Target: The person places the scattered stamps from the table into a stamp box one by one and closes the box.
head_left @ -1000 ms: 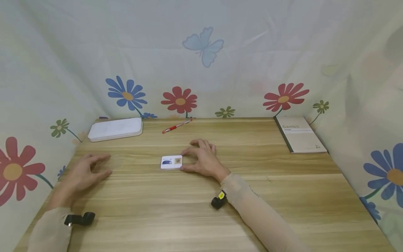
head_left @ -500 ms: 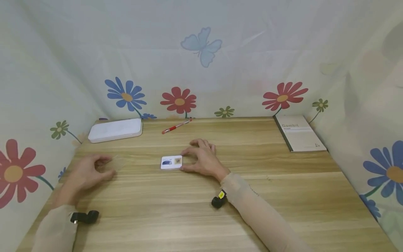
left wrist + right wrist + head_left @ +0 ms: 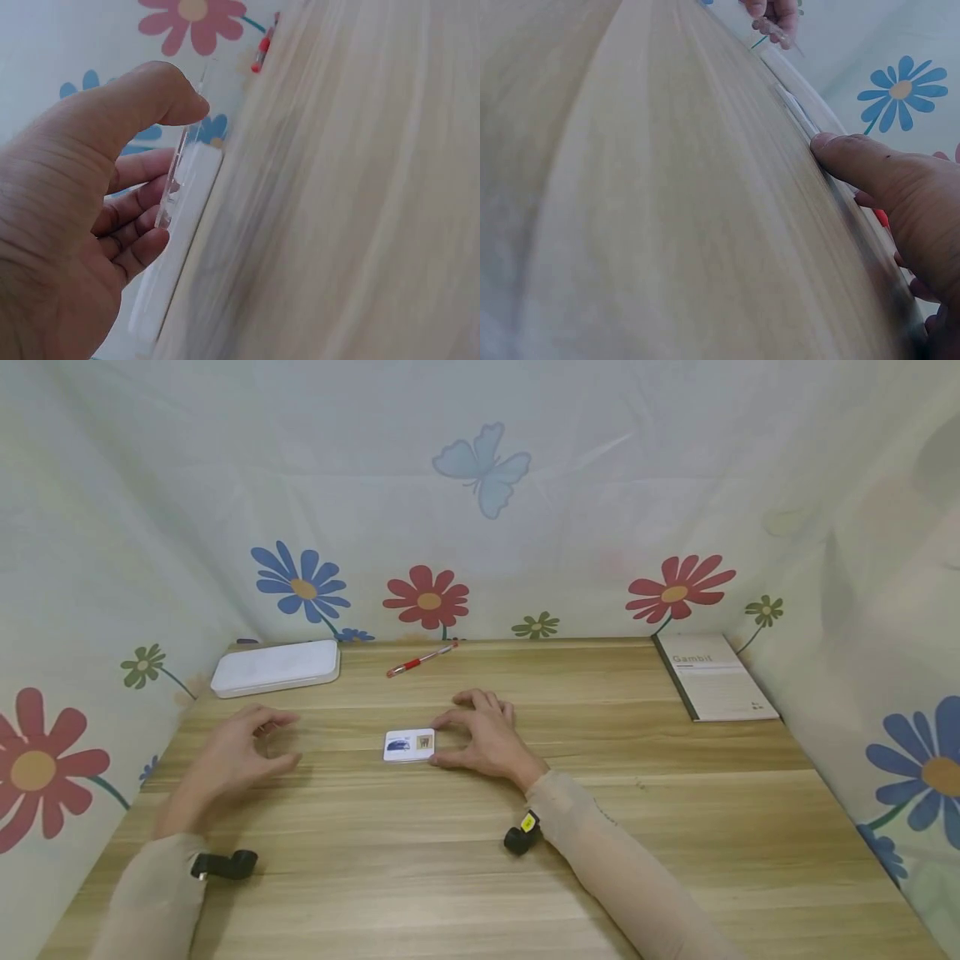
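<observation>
In the head view a small flat white case [image 3: 408, 745] with a dark blue picture and a tan square lies on the wooden table. My right hand [image 3: 483, 739] grips its right edge between thumb and forefinger, the other fingers curled. The right wrist view shows the thumb at the end of this case [image 3: 799, 112]. To the left, my left hand [image 3: 243, 752] pinches a thin transparent plastic lid [image 3: 174, 176] by its edges, thumb on one side and fingers on the other. It is held above the table, and nearly invisible in the head view.
A long white pencil case [image 3: 276, 668] lies at the back left of the table [image 3: 450, 860]. Right of it is a red pen [image 3: 422, 660]. A notebook [image 3: 716, 681] lies at the back right, and a flowered curtain [image 3: 570, 543] stands behind and at both sides.
My left hand has moved to the right and slightly away, carrying the transparent lid toward the white case. The right hand and the white case have stayed in place.
</observation>
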`<action>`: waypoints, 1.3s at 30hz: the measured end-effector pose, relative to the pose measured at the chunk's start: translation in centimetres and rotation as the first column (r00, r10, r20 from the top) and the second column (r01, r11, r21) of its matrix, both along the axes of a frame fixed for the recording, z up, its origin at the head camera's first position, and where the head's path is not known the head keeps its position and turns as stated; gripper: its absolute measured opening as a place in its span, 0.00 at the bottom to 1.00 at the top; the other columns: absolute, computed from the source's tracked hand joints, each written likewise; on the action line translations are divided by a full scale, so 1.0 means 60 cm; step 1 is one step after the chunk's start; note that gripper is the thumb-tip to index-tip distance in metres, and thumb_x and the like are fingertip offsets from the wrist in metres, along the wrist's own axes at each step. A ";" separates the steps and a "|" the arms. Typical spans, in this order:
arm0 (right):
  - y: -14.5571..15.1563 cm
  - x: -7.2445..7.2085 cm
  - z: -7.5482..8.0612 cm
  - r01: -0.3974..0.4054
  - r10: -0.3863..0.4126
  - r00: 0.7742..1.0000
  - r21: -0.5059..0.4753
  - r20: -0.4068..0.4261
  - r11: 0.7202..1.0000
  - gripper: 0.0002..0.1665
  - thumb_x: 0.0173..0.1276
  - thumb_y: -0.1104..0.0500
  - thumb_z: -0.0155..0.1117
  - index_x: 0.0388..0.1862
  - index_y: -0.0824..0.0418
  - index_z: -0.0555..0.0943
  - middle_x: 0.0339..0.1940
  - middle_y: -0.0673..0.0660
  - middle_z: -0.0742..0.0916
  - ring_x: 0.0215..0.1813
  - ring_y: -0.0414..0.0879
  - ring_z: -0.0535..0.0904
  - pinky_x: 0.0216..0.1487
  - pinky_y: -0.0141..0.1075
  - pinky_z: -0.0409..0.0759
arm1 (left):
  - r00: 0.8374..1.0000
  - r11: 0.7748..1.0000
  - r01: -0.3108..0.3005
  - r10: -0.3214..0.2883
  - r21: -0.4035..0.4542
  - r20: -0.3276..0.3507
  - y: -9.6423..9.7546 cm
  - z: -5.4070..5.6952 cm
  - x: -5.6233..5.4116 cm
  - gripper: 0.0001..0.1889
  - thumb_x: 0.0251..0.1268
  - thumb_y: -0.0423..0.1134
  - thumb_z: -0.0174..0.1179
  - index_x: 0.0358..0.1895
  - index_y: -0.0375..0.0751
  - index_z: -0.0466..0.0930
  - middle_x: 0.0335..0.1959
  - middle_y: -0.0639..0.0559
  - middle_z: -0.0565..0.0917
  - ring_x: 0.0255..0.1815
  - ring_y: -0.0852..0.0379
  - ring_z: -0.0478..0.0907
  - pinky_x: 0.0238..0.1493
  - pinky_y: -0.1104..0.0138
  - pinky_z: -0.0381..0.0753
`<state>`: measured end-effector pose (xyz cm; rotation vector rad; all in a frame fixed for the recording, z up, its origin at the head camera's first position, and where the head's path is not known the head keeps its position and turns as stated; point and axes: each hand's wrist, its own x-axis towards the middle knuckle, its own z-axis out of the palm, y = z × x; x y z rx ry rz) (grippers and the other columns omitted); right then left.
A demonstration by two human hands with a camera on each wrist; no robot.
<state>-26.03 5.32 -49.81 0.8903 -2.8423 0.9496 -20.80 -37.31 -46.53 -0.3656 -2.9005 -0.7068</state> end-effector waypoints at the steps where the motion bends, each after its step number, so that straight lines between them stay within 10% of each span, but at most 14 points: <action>1: 0.000 0.000 0.000 0.001 -0.001 1.000 0.000 0.000 1.000 0.32 0.62 0.31 0.85 0.63 0.36 0.90 0.80 0.55 0.75 0.81 0.53 0.64 0.72 0.56 0.57 | 1.000 1.000 0.009 -0.009 0.000 -0.012 0.007 0.003 -0.002 0.33 0.59 0.49 0.84 0.66 0.41 0.87 0.56 0.40 0.87 0.56 0.41 0.81 0.57 0.47 0.77; 20: 0.003 -0.002 -0.003 0.001 -0.001 1.000 0.009 -0.007 1.000 0.33 0.62 0.29 0.84 0.64 0.34 0.89 0.80 0.54 0.74 0.80 0.53 0.64 0.71 0.55 0.58 | 0.977 0.974 0.214 -0.215 0.079 0.004 0.157 0.017 -0.042 0.32 0.60 0.40 0.83 0.69 0.44 0.88 0.60 0.44 0.84 0.61 0.40 0.80 0.64 0.39 0.81; 39: 0.002 -0.002 -0.002 -0.011 0.011 1.000 0.008 -0.012 1.000 0.33 0.62 0.28 0.84 0.64 0.34 0.89 0.80 0.55 0.74 0.80 0.53 0.65 0.71 0.55 0.58 | 0.965 0.968 0.233 -0.243 0.096 0.100 0.221 -0.010 -0.037 0.33 0.60 0.48 0.84 0.70 0.52 0.88 0.64 0.50 0.82 0.62 0.47 0.78 0.67 0.45 0.77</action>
